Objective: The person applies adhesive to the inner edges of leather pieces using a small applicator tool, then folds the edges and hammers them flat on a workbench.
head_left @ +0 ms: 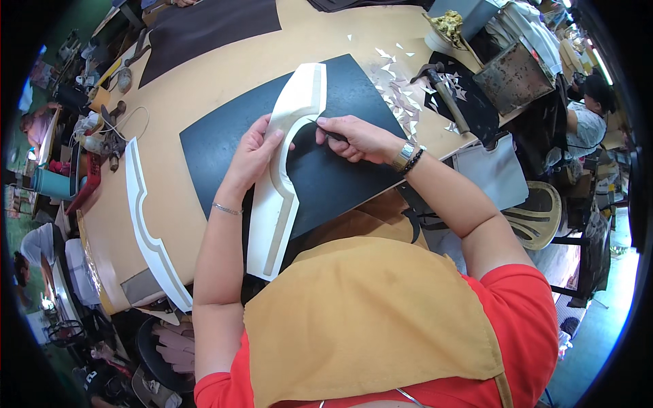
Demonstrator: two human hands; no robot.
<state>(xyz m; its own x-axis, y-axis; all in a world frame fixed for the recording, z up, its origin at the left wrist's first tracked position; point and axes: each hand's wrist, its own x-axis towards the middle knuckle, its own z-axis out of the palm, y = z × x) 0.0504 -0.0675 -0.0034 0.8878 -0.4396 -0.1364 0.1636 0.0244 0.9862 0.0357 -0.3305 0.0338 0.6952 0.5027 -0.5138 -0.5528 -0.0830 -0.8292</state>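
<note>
A long white shaped piece [277, 178] with a grey band and a deep inward curve lies tilted over a black mat [221, 146]. My left hand [253, 154] grips it at its middle, thumb on top and fingers wrapped around the left edge. At the inner curve, my right hand [362, 139] is closed around a small dark tool [336, 136], its thumb and forefinger touching the piece's edge. The tool's exact kind is mostly hidden by the fingers. Left of the mat rests a similar white piece [144, 216] with a grey band.
Small triangular scraps [403, 102] lie right of the mat, beside a hammer [449, 102]. A rusty metal box [513, 78] stands at the right edge. Dark sheet material [211, 34] covers the far left. Another person [588, 129] is at far right, near a chair [537, 216].
</note>
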